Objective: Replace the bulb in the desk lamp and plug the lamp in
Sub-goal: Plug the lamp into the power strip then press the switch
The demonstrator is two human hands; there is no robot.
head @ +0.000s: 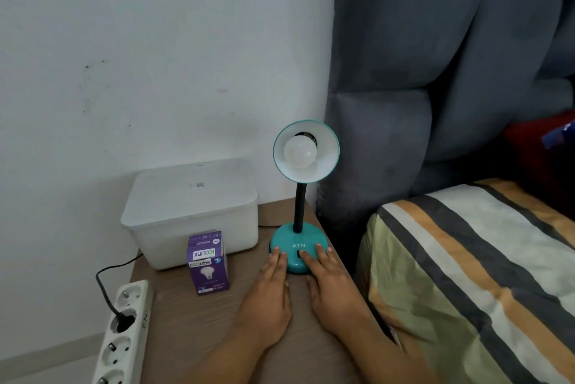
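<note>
View from my head camera. The desk lamp (299,197) stands near the right edge of the counter (193,321), toward its far right corner, a white bulb (300,152) seated in its shade (306,151). My left hand (269,293) and right hand (331,287) lie flat, fingers extended and spread, gripping nothing; their fingertips rest on the front of the teal base (297,251), one to each side of the switch.

Orientation: the lamp's long axis is the black neck, running nearly upright from the base. The shade mouth tilts up and toward me, so the bulb's axis points at the camera.

A purple bulb box (208,262) stands upright just left of my left hand, in front of a white lidded bin (189,212). A black plug (123,320) occupies one socket of the power strip (121,330) at the counter's left edge; whether its cable is the lamp's, I cannot tell.

Risks, as I judge them: if that plug feeds the lamp, unscrewing the bulb exposes a live socket. Twisting without bracing the base could tip the lamp off the near right edge.
</note>
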